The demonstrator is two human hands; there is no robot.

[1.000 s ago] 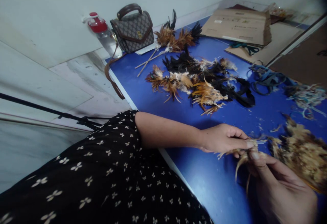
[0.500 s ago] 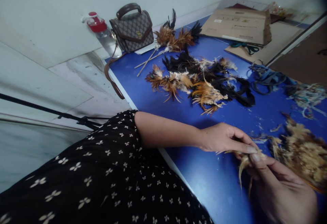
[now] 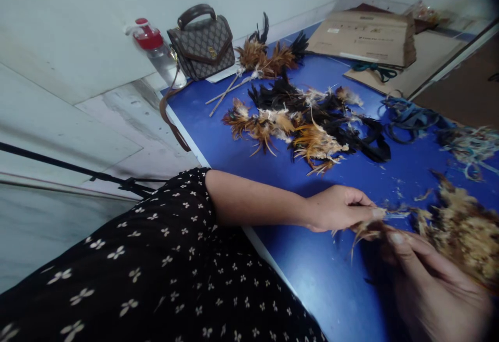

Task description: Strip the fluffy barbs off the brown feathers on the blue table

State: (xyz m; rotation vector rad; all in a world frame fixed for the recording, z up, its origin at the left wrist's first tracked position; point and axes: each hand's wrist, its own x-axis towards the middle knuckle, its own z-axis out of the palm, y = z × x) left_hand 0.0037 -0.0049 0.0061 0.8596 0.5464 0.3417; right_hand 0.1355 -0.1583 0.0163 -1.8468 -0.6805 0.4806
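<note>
My left hand (image 3: 338, 208) rests on the blue table (image 3: 331, 279) at the lower right, its fingers pinched on a small tuft of tan feathers (image 3: 368, 227). My right hand (image 3: 432, 285) comes in from the bottom right corner and its thumb and fingers close on the same tuft from the other side. A thick tan feather bundle (image 3: 463, 233) lies just right of both hands, partly behind my right hand. Loose brown, orange and black feathers (image 3: 307, 123) are heaped in the middle of the table.
A patterned handbag (image 3: 202, 43) and a red-capped bottle (image 3: 156, 51) stand at the table's far left corner. Feather sticks (image 3: 257, 58) lie beside the bag. Flat cardboard (image 3: 366, 38) sits at the back right, with blue cords (image 3: 409, 118) near it. The table's left edge drops off to the floor.
My left hand has drawn back a little and its fingers have curled tighter. The feather tuft has been lifted slightly toward the left hand, and my right hand has shifted down and right.
</note>
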